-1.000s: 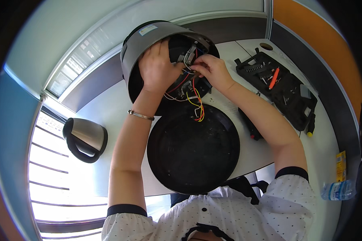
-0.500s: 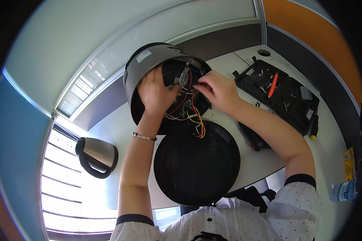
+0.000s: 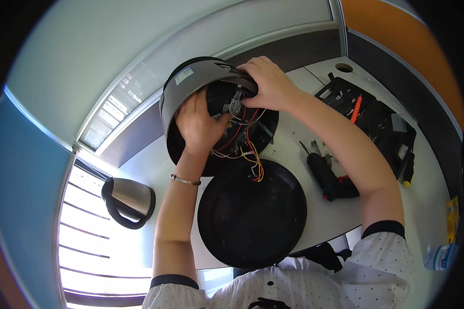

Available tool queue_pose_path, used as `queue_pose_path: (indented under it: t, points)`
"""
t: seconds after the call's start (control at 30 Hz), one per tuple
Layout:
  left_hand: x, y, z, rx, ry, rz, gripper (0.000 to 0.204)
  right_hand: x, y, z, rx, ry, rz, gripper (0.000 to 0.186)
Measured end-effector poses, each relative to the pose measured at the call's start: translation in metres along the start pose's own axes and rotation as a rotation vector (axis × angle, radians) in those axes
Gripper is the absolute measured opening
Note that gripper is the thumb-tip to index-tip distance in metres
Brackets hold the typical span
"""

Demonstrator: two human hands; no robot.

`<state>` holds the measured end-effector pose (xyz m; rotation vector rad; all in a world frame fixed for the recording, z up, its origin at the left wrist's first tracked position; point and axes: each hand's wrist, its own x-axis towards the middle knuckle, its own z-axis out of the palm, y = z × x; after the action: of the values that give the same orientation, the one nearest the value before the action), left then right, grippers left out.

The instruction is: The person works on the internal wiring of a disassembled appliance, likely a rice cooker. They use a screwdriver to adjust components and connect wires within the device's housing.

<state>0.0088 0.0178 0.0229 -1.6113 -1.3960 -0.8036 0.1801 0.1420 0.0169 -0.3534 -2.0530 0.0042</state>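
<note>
A grey and black round appliance housing (image 3: 183,118) is tipped open toward me, showing metal parts and red, white and yellow wires (image 3: 253,149). My left hand (image 3: 201,123) is inside its left part, fingers curled against the housing, fingertips partly hidden. My right hand (image 3: 268,85) grips the upper right rim, fingers over the edge and thumb inside near a metal bracket (image 3: 236,105). The wires run down to a round black plate (image 3: 250,216) lying below on the desk.
A steel kettle (image 3: 129,201) is at left by the window. At right lie a black power tool (image 3: 322,175), an open black tool case (image 3: 392,139) with an orange tool (image 3: 357,108), a screwdriver (image 3: 409,170), a yellow box (image 3: 452,216) and a plastic bottle (image 3: 441,257). Partitions border the desk (image 3: 314,216).
My right hand has moved from the wires up onto the housing's rim, uncovering more of the power tool. My left hand stays inside. The whole view has shifted somewhat downward.
</note>
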Motion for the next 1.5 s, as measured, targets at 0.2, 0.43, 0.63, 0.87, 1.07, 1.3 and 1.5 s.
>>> queue_pose_path:
  t: [0.2,0.43,0.63,0.87,1.07,1.3,1.5]
  points:
    - [0.0,0.0,-0.001,-0.001,0.013,0.006,0.08,0.006,-0.003,-0.003,0.102,-0.078,0.051,0.059]
    - [-0.001,-0.001,0.0,-0.04,0.013,0.004,0.08,0.012,-0.003,-0.005,0.14,-0.14,0.14,0.047]
    - [0.0,0.0,-0.004,-0.04,-0.006,0.001,0.079,0.012,-0.013,-0.002,0.002,-0.073,0.044,0.043]
    - [0.001,-0.002,-0.002,-0.043,0.014,0.022,0.078,0.008,-0.017,0.008,-0.15,0.053,-0.034,0.045]
    - [0.0,-0.002,-0.004,-0.038,0.01,0.02,0.078,0.007,-0.017,0.013,-0.23,0.115,-0.073,0.045]
    - [0.0,-0.001,-0.002,-0.032,0.034,0.036,0.077,0.007,-0.01,0.014,-0.179,0.203,-0.139,0.045]
    - [0.0,-0.003,0.0,-0.013,0.037,0.045,0.076,0.01,-0.006,0.015,-0.165,0.169,-0.16,0.043]
